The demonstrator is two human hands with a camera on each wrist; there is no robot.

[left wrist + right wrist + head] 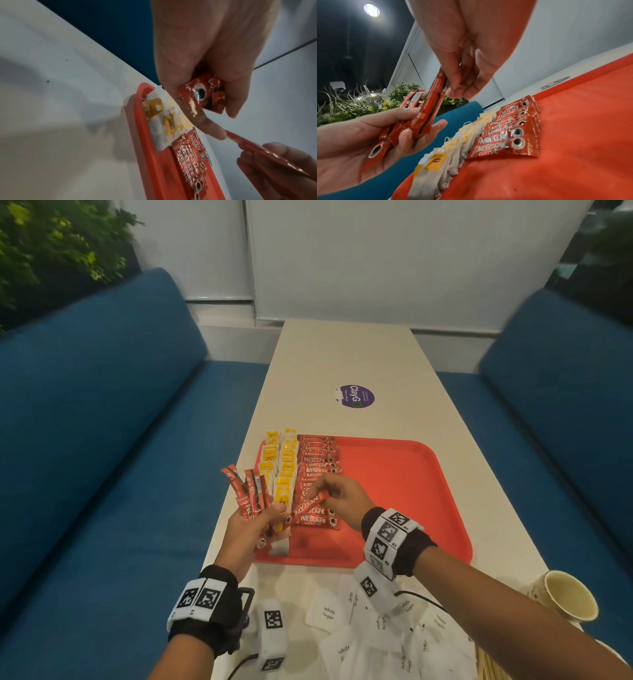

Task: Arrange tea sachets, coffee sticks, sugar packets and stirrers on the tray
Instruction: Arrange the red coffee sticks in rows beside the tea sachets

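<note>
A red tray [404,481] lies on the pale table. Along its left side run two rows of yellow-tagged tea sachets [286,470] and a column of red coffee sticks [317,460]. My left hand [251,525] grips a fan of several coffee sticks [245,491] above the tray's left edge; the left wrist view shows their ends [202,94] in my curled fingers. My right hand [337,494] pinches one coffee stick [306,507] by its end, its other end at my left fingers. In the right wrist view that stick [429,108] slants down into the left hand [368,135].
White sugar packets [373,631] lie scattered on the table near me. A paper cup [567,597] stands at the right edge, with wooden stirrers [489,666] at the bottom right. Blue sofas [102,440] flank the table. A purple sticker [356,397] sits beyond the tray.
</note>
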